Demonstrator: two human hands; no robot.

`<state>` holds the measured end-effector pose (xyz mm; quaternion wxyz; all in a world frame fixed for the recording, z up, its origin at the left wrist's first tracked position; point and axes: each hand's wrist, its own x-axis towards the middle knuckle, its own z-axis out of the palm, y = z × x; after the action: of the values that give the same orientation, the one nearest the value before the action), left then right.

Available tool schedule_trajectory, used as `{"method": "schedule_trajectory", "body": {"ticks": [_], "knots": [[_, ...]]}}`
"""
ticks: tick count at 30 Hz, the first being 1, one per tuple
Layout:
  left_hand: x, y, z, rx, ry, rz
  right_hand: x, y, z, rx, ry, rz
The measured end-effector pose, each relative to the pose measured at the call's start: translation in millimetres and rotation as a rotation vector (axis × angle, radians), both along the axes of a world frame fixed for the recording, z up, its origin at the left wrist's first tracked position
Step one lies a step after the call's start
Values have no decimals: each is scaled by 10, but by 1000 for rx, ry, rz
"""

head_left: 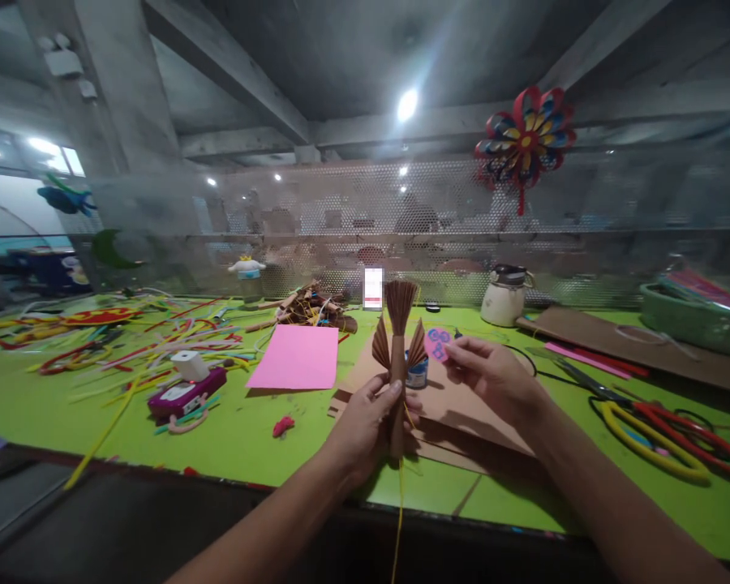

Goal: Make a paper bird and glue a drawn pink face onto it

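My left hand [365,426] is closed around the stem of a brown pleated paper craft [397,324] held upright, with a fan top and two side fans. A thin yellow strip [398,503] hangs down from it. My right hand [492,375] pinches a small pink oval paper piece [437,343] with purple marks, right beside the craft's right fan. Behind the craft stands a small blue-lidded jar [418,373]. Both hands hover over brown paper sheets [462,405] on the green table [237,430].
A pink sheet [296,357] lies left of the brown paper. Many coloured paper strips [127,345] and a purple and white tool [186,389] lie at the left. Scissors [577,380], coloured loops [663,430], a white pot [504,300] and a green basket [697,320] sit right. A paper pinwheel [525,142] hangs on the mesh.
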<state>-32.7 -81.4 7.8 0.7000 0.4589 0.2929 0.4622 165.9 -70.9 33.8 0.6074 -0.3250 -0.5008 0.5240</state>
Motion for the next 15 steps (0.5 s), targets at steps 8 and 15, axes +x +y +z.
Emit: {"method": "schedule_trajectory", "body": {"ticks": [8,15], "knots": [[-56,27,-70,-16,-26,75,-124,-25,-62,-20,-115,56],[-71,42,-69,-7,13,113,-182,-6,-99,-152,-146,52]]}}
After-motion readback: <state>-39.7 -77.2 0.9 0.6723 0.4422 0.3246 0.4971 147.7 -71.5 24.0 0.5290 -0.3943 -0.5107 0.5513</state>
